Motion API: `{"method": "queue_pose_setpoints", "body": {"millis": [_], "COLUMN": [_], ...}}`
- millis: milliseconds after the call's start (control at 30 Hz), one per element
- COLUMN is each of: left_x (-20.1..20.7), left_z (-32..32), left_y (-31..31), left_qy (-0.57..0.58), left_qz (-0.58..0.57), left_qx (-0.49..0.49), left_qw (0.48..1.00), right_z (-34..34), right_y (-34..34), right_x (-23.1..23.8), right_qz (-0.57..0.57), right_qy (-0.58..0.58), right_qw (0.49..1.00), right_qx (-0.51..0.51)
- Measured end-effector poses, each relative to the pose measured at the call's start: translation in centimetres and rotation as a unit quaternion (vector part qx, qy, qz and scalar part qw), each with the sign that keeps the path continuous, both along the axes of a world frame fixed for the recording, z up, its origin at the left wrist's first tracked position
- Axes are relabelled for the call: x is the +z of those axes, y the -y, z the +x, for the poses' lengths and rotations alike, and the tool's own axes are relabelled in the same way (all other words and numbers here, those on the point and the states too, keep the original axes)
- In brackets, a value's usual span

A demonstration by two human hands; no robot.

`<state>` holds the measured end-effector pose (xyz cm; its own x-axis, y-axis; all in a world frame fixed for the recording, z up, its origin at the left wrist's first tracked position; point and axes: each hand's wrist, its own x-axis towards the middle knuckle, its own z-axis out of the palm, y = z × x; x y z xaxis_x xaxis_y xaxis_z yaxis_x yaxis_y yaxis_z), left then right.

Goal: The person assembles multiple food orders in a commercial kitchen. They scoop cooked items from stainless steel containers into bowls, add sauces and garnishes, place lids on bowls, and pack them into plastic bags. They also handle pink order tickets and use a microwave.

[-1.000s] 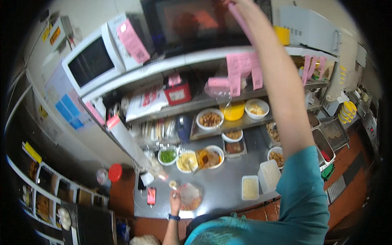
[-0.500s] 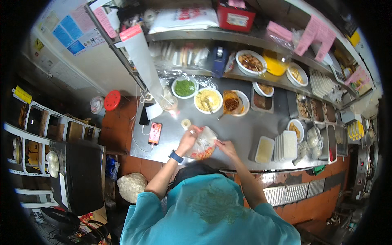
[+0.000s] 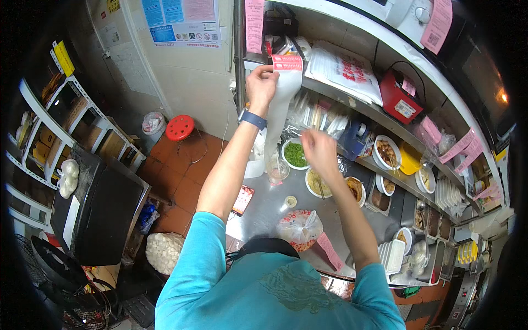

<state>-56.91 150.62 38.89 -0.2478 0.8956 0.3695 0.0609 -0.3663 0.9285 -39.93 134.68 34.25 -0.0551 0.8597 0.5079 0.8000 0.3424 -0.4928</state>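
Note:
My left hand [image 3: 260, 87] is raised at the shelf's left end, its fingers closed on the top of a long white label strip [image 3: 284, 91] with red-printed labels at its upper end. The strip hangs toward the counter. My right hand [image 3: 320, 149] is in the air above the bowls, its curled fingers blurred; whether it holds anything I cannot tell. Below, a clear plastic bag [image 3: 300, 226] with red print lies on the steel counter close to my body, touched by neither hand. A pink paper slip [image 3: 330, 252] is beside it.
A bowl of chopped greens [image 3: 295, 154], a cup [image 3: 277, 169], a tape roll [image 3: 290, 201] and a phone [image 3: 243, 200] are on the counter. Shelves above hold a red box [image 3: 400, 96] and a food bowl [image 3: 386, 152]. A red stool [image 3: 180, 128] stands left.
Both hands have left the plastic bag. My left hand has risen to the label strip and taken hold of it; my right hand has lifted over the bowls. The view has turned leftward.

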Motion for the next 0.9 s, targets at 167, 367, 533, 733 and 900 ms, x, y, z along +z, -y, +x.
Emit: {"method": "queue_pose_setpoints", "body": {"millis": [167, 367, 533, 733, 900], "left_x": [0.7, 2.1, 1.2, -15.7, -25.3], "left_z": [-0.5, -0.8, -0.8, -0.9, 4.8], "left_y": [0.7, -0.6, -1.3, 15.6, 26.5], "left_qy": [0.037, 0.030, -0.085, -0.281, -0.363], "left_qz": [-0.029, -0.044, 0.041, 0.062, 0.003], "left_qx": [-0.098, -0.082, 0.062, -0.342, -0.484], "left_qw": [0.994, 0.995, 0.994, 0.894, 0.796], "right_z": [-3.6, -3.5, -2.2, 5.0, 7.4], "right_y": [-10.5, -14.0, -8.0, 15.0, 27.3], "right_x": [9.5, 10.3, 9.8, -4.1, -16.4], "right_qz": [0.281, 0.289, 0.361, -0.061, -0.129], "right_qy": [0.085, 0.192, 0.160, -0.403, -0.643], "right_qw": [0.955, 0.935, 0.913, 0.913, 0.737], "right_qx": [0.040, 0.079, 0.107, -0.025, -0.166]}}
